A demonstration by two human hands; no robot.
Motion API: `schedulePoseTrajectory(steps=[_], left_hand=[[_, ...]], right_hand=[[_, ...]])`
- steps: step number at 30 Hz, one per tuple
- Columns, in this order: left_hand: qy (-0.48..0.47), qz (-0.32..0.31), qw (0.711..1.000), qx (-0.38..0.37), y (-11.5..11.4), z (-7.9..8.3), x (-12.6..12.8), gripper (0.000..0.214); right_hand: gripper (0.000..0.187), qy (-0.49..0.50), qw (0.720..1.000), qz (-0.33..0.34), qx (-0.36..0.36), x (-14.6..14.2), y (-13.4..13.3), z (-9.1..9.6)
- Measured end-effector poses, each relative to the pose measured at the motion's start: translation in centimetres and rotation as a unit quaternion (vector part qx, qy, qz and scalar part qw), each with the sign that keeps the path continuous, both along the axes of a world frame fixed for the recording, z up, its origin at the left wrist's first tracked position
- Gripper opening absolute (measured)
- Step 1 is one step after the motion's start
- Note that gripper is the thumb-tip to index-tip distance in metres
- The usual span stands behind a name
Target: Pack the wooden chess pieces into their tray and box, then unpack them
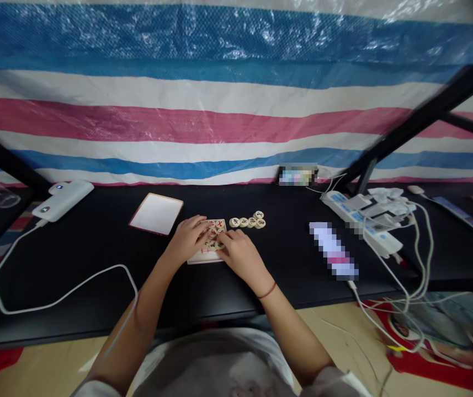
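Note:
A small open box (203, 256) holding round wooden chess pieces with red and black characters lies on the black table (95, 253). My left hand (189, 238) rests over the box's left side, fingers curled onto the pieces. My right hand (242, 255) presses at the box's right side, fingers bent on the pieces; a red string circles that wrist. Several loose wooden pieces (248, 220) lie in a row just beyond the box to the right. The box lid (156, 213), white with a reddish edge, lies flat to the left.
A white power bank (63, 199) with a looping white cable (54, 300) sits at the far left. A power strip (360, 220) with plugs and tangled cables is at the right. A striped tarp hangs behind; black frame bars cross both sides.

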State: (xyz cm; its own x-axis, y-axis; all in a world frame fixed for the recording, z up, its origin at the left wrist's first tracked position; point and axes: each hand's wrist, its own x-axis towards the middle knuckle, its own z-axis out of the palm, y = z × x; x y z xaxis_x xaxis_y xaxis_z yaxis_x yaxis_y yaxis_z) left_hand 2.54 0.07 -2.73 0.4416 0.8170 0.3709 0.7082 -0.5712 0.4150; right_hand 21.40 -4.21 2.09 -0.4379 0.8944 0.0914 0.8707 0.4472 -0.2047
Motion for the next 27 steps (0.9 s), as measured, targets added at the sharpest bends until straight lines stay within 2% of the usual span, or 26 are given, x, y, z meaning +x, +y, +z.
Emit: schedulePoseTrajectory(steps=[12, 15, 17, 19, 22, 23, 24, 27], left_hand=[[-0.005, 0.002, 1.000, -0.005, 0.0, -0.2, -0.1, 0.028], [0.003, 0.018, 1.000, -0.021, -0.2, 0.2, 0.0, 0.030], [0.015, 0.028, 0.999, -0.032, -0.5, 0.5, 0.1, 0.031], [0.028, 0.030, 0.998, -0.040, -0.8, 0.8, 0.3, 0.036], [0.044, 0.016, 0.998, -0.052, -1.0, 0.9, 0.7, 0.058], [0.048, 0.013, 0.997, -0.056, -1.1, 0.8, 0.8, 0.063], [0.051, 0.011, 0.997, -0.059, -1.1, 0.8, 0.9, 0.065], [0.056, 0.013, 0.996, -0.061, -1.2, 0.8, 1.1, 0.062]], right_hand=[[0.012, -0.001, 1.000, -0.003, 0.017, -1.2, 0.1, -0.5], [0.016, 0.062, 0.998, 0.021, -0.006, -0.1, 0.2, 0.4], [0.019, 0.131, 0.991, 0.025, -0.018, 1.7, 0.8, 1.3], [0.020, 0.161, 0.986, -0.046, 0.001, 4.1, 2.2, 2.0], [0.027, 0.086, 0.969, -0.229, 0.022, 7.2, 5.2, 2.4], [0.033, 0.052, 0.961, -0.273, -0.003, 7.8, 6.3, 2.3], [0.040, 0.022, 0.956, -0.289, -0.051, 8.2, 7.4, 2.2], [0.051, -0.053, 0.936, -0.303, -0.173, 8.1, 9.9, 1.7]])
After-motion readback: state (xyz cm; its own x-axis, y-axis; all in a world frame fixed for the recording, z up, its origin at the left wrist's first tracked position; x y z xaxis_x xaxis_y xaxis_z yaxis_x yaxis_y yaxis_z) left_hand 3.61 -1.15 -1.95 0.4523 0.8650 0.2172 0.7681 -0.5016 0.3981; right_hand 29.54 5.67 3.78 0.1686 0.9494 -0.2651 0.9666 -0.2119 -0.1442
